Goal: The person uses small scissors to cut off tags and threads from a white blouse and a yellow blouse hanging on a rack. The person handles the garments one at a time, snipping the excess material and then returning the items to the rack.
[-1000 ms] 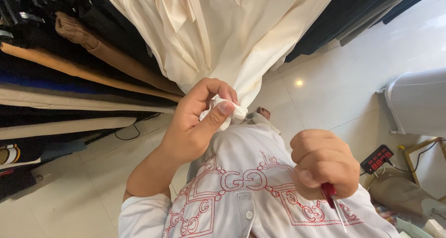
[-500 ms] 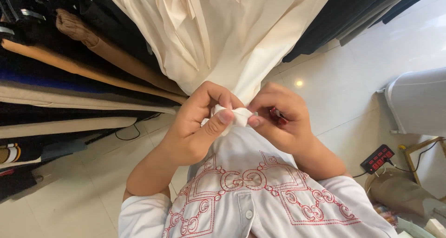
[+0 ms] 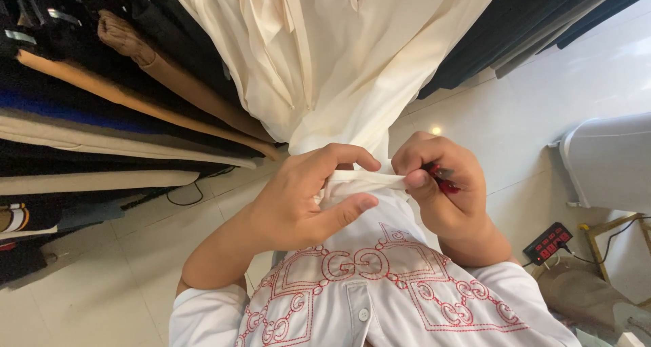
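Cream fabric (image 3: 339, 55) hangs from above between two racks of dark garments (image 3: 81, 83), its lower edge drawn taut between both hands just in front of the person's white embroidered shirt (image 3: 380, 299). A second ago the right hand (image 3: 444, 191) sat low and apart in a fist; it has since risen to meet the left hand (image 3: 305, 201) at the hem. The left hand pinches the cloth between thumb and fingers. The right hand grips the cloth too, with one small red-handled tool (image 3: 444, 181), possibly a seam ripper, mostly hidden inside its fingers.
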